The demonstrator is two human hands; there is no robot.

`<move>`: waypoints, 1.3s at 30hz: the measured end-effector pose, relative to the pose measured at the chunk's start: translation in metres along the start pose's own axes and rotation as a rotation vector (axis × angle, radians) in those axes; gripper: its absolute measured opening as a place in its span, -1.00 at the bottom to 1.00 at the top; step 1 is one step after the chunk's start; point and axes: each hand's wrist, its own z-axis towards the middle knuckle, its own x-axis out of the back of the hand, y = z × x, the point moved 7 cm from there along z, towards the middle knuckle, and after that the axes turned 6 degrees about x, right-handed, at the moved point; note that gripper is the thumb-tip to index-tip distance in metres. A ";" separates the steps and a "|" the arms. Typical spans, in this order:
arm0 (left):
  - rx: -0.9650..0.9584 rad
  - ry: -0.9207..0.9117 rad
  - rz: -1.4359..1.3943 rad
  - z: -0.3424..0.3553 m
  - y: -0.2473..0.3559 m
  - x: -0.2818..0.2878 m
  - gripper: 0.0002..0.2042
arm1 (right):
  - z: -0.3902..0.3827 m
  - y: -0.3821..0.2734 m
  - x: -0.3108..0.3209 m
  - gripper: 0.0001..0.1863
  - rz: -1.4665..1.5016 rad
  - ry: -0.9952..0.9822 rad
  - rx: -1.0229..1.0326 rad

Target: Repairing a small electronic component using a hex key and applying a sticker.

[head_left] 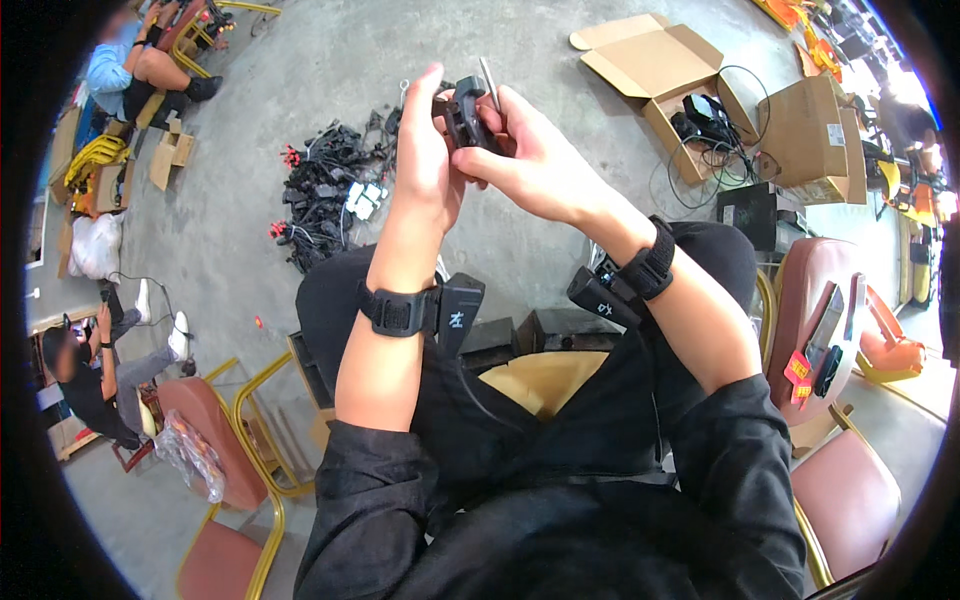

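Observation:
Both my hands are raised over the floor beyond my knees, working on a small black plastic part [467, 108] with a curved, clamp-like shape. My left hand [424, 155] is closed around its left side, thumb pointing up. From the right, my right hand [540, 160] grips the same part, its thumb pressed against the lower edge. A thin metal rod [488, 82] sticks up beside the right fingers; whether it belongs to the part or is a separate tool, I cannot tell. Each wrist has a black strap with a black box: left box [460, 312], right box [607, 292].
A pile of black parts and cables [335, 185] with red tips lies on the floor to the left. An open cardboard box [690, 120] with black cables stands at right. A chair [815, 330] carries tools. Two people [125, 75] sit at far left.

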 end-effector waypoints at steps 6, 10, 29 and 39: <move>0.121 0.071 -0.048 -0.011 -0.002 0.010 -0.62 | -0.017 -0.010 0.006 -0.64 0.053 -0.037 -0.005; -0.002 0.029 -0.147 -0.017 0.010 0.006 -0.64 | -0.020 -0.028 0.020 -0.74 0.032 0.010 0.042; 0.075 -0.033 0.089 -0.026 0.006 0.003 -0.77 | -0.039 -0.046 0.011 -0.87 -0.796 -0.087 0.446; -0.037 0.126 0.352 -0.028 0.003 0.002 -0.84 | -0.046 -0.043 0.015 -0.82 -0.919 -0.054 0.542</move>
